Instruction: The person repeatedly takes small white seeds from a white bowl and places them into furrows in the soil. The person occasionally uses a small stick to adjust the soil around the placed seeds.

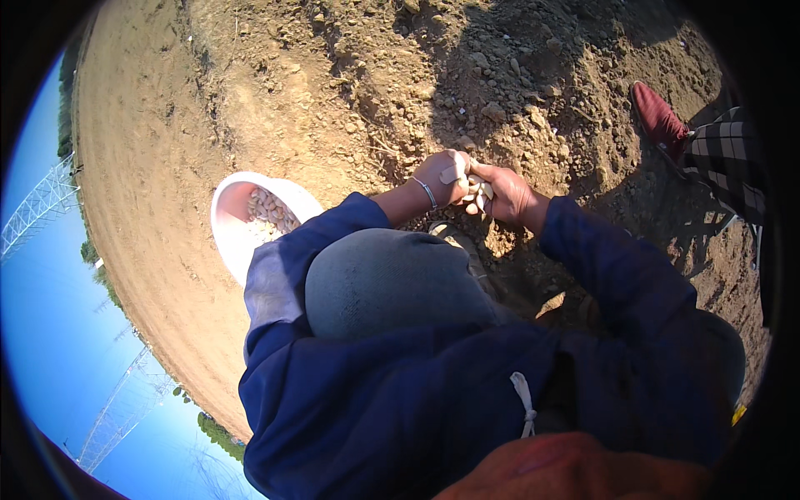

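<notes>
My left hand (440, 178) and my right hand (511, 195) meet over the soil in front of my knee. Between them is a cluster of pale garlic cloves (480, 190). My right hand cups these cloves, its thumb lying over the top. The curled fingers of my left hand press against the same cluster, partly hidden from view. A thin bracelet (425, 192) circles my left wrist, and a pale patch (453, 169) covers part of that hand. Beside my left forearm, a white bucket (226, 190) leans, holding many more cloves (273, 209).
Rough, cloddy soil (375, 94) stretches ahead, with smoother ground to the left. At the right, another person's red shoe (661, 119) and checked trouser leg (719, 153) stand close by. My own shoe (453, 236) is below my hands. Lattice pylons (40, 206) rise beyond the field.
</notes>
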{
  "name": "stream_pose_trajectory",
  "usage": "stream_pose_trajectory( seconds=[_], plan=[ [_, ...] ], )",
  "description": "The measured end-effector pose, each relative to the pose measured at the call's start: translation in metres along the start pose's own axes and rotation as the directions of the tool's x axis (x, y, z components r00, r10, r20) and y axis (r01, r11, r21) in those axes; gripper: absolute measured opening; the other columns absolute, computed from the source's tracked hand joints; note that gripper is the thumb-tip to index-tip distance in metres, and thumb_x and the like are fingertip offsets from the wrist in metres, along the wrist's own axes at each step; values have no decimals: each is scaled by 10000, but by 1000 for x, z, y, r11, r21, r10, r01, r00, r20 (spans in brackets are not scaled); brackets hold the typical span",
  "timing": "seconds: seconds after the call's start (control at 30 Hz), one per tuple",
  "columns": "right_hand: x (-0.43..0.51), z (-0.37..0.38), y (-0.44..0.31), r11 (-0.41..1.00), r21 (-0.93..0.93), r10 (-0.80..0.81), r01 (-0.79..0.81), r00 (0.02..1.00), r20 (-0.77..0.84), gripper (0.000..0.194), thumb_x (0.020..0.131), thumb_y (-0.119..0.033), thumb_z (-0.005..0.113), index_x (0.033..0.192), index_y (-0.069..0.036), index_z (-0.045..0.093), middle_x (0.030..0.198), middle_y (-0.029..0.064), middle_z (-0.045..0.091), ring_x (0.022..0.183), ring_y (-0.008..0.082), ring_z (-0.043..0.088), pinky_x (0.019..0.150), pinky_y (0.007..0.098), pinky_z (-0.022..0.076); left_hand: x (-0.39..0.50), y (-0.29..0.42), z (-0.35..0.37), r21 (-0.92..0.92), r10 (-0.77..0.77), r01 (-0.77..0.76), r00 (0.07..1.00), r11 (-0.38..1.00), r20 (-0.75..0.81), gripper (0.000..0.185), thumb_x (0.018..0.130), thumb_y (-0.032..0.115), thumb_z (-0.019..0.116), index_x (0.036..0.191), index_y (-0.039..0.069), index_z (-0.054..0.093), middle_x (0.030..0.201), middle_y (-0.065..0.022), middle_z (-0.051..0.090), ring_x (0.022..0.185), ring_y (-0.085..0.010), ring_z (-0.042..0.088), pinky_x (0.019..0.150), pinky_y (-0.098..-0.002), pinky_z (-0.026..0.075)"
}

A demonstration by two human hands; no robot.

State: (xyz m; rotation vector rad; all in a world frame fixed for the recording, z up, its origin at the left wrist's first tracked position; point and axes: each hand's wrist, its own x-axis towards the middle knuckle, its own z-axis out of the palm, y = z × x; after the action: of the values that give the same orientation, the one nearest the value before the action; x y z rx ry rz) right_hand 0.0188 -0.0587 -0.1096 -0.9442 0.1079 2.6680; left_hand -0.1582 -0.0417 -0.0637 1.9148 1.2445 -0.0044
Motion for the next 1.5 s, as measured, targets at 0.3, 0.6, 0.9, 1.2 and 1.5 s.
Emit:
stream_pose_trajectory(
  seconds=[0.3,0.6,0.9,1.2,1.5],
  plan=[
    [7,-14,-31,996,1,-91,91,996,-8,369,1020,-306,492,1254,-33,573,1078,106,668,925,212,678,626,305,550,89,-78,-52,-114,-168,136,916,984,-363,155,761,192,743,846,63,729,780,-97,714,706,-197,693,662,-329,544],
    [5,0,-64,981,50,-186,190,980,-70,398,1035,-247,450,1319,27,506,1116,129,634,950,218,650,702,288,545,148,-113,-46,268,-220,333,899,904,-378,143,830,127,578,880,147,710,921,-159,701,882,-373,676,775,-455,548],
    [2,11,-65,980,19,-197,199,976,-97,387,1039,-243,444,1309,27,509,1108,132,633,931,217,662,690,297,560,117,-116,-50,281,-40,206,865,937,-500,149,786,160,711,928,189,746,961,-101,685,917,-319,662,752,-413,540],
    [6,7,-66,982,48,-178,184,977,-114,385,1044,-245,435,1307,26,512,1103,133,640,931,235,660,698,310,550,147,-87,-63,602,-155,175,984,779,-86,195,790,175,616,918,120,753,989,-132,713,934,-340,684,787,-437,570],
    [6,6,-80,965,124,-233,230,972,11,429,1056,-334,400,1292,9,504,1189,178,629,1049,320,653,859,430,577,92,-47,-51,50,170,-166,875,985,-453,190,822,299,692,886,138,769,917,-100,682,848,-278,667,745,-404,544]
  ],
)
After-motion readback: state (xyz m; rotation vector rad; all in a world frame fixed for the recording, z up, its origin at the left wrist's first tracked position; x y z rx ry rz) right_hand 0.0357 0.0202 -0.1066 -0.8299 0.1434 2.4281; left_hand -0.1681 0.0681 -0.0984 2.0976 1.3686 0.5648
